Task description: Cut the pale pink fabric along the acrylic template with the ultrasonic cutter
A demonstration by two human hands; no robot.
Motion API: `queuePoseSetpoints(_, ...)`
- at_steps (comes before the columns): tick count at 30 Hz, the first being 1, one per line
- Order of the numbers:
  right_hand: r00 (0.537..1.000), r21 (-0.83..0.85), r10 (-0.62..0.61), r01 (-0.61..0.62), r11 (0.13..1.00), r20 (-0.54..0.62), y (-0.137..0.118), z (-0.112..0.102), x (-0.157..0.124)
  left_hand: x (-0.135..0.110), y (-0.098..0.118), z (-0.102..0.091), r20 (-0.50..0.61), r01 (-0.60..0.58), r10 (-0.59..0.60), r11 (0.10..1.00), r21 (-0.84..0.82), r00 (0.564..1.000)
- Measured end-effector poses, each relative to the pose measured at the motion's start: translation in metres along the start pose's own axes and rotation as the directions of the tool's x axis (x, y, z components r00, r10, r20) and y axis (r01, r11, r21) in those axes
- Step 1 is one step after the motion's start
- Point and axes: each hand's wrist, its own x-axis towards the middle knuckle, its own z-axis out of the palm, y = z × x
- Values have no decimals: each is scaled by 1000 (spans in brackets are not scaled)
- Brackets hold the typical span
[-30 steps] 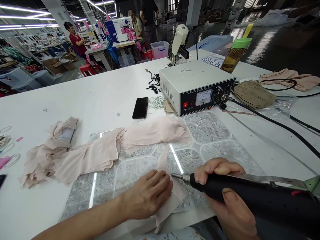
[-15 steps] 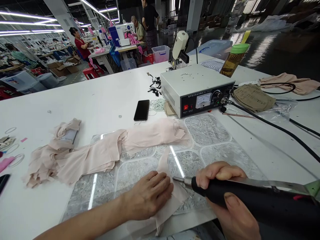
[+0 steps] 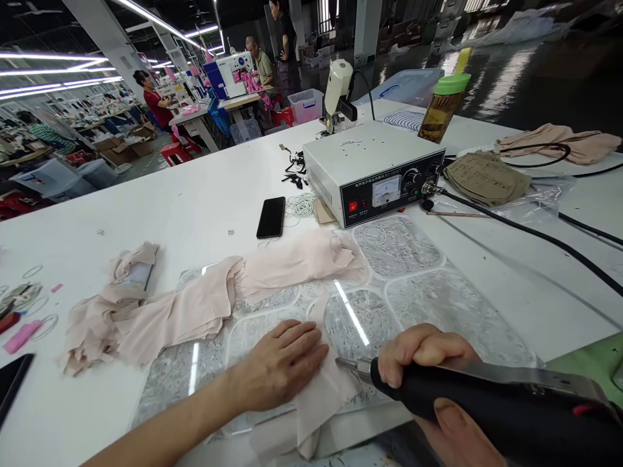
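My left hand point(image 3: 287, 364) lies flat on a pale pink fabric piece point(image 3: 327, 394), fingers stretched out and pressing it to the grey patterned mat point(image 3: 418, 305). My right hand point(image 3: 433, 363) is wrapped round a black handheld ultrasonic welder point(image 3: 479, 395). Its narrow metal tip points left and meets the fabric just right of my left fingers; whether it presses down I cannot tell. Beyond my hands, stacked pale pink fabric pieces point(image 3: 296, 263) stretch across the mat, and a crumpled fabric pile point(image 3: 102, 311) lies at the left.
A welder control box point(image 3: 384, 175) stands behind the mat, its black cable point(image 3: 535, 227) running right. Around it are a phone point(image 3: 270, 217), pale elastic loops point(image 3: 300, 206), a green-lidded bottle point(image 3: 442, 107) and brown fabric pieces point(image 3: 487, 178). Co-workers are at sewing machines point(image 3: 228, 74) beyond.
The view has turned slightly right. The welder's tip has moved a little down along the fabric edge, close to my left fingers. My left hand still presses the fabric.
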Motion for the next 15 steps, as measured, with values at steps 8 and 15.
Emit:
queuePoseSetpoints(8, 995, 1, 89, -89, 996, 43, -3, -9, -6, -1, -8, -4, 45, 2, 0, 999, -46, 999)
queuePoseSetpoints(15, 996, -75, 81, -79, 994, 25, -8, -6, -3, 3, -16, -4, -8, -39, 39, 996, -77, 999)
